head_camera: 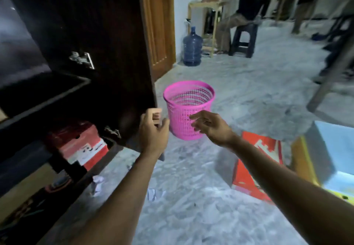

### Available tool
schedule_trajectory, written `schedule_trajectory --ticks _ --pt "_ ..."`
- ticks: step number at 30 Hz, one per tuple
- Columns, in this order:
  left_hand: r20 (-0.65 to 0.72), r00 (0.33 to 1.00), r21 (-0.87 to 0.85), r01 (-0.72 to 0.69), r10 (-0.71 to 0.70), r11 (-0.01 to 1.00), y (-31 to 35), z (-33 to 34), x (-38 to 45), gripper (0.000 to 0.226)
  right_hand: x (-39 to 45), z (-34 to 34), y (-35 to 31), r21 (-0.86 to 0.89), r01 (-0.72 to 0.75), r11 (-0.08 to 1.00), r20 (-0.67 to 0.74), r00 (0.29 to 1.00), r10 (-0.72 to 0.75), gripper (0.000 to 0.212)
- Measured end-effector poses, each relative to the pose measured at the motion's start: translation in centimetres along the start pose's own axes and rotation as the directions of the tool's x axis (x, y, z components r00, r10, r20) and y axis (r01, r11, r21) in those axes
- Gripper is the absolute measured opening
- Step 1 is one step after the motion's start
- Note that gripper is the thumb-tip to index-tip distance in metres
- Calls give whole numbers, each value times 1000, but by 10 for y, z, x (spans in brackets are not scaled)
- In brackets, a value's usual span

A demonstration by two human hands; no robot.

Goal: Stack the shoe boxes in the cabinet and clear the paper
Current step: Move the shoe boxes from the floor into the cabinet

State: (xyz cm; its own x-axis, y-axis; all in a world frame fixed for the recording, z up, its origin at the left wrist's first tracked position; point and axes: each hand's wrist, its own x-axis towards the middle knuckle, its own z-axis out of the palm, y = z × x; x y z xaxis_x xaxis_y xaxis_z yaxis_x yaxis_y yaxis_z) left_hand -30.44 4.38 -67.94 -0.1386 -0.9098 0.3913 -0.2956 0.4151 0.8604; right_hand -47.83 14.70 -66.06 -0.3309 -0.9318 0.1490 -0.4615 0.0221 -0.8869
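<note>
Two bare forearms enter from the 6 o'clock edge, one from about 7 o'clock and one from about 5 o'clock. Neither carries a sleeve, watch, band or glove anywhere along its visible length. The left hand (153, 129) and right hand (209, 124) are likewise bare, with no rings to be seen; motion blur softens the fingers and finer detail cannot be told.

Blue box (333, 148) cut by right edge
</note>
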Motion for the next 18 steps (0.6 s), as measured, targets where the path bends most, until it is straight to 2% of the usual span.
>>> schedule_trajectory --ticks 3,5,8,11,13,15,16,18 --pt "192 981 3 35 -35 999 -5 70 -35 28 -35 -49 75 -31 -168 985 -125 979 163 23" --pt "300 948 20 106 -107 994 -14 109 -58 26 -59 -72 125 -72 -262 962 -232 943 239 17" --pt "473 847 32 259 -243 965 -30 176 -94 32 -92 -102 197 -24 -457 889 -383 826 414 20" --pt "609 693 144 381 -385 913 -51 231 -126 39 -116 -122 260 75 -616 784 -453 680 577 26" --pt "632 599 232 459 -492 858 -71 263 -143 42 -124 -128 291 117 -684 720 -460 606 649 42" --pt "623 533 314 500 -572 807 -94 290 -158 46 -129 -130 321 151 -722 675 -464 552 693 57" --pt "624 502 351 504 -599 789 -104 301 -165 51 -131 -130 332 168 -729 664 -461 537 706 58" --pt "629 437 422 503 -643 754 -122 321 -179 65 -134 -128 354 274 -736 619 -436 479 762 46"
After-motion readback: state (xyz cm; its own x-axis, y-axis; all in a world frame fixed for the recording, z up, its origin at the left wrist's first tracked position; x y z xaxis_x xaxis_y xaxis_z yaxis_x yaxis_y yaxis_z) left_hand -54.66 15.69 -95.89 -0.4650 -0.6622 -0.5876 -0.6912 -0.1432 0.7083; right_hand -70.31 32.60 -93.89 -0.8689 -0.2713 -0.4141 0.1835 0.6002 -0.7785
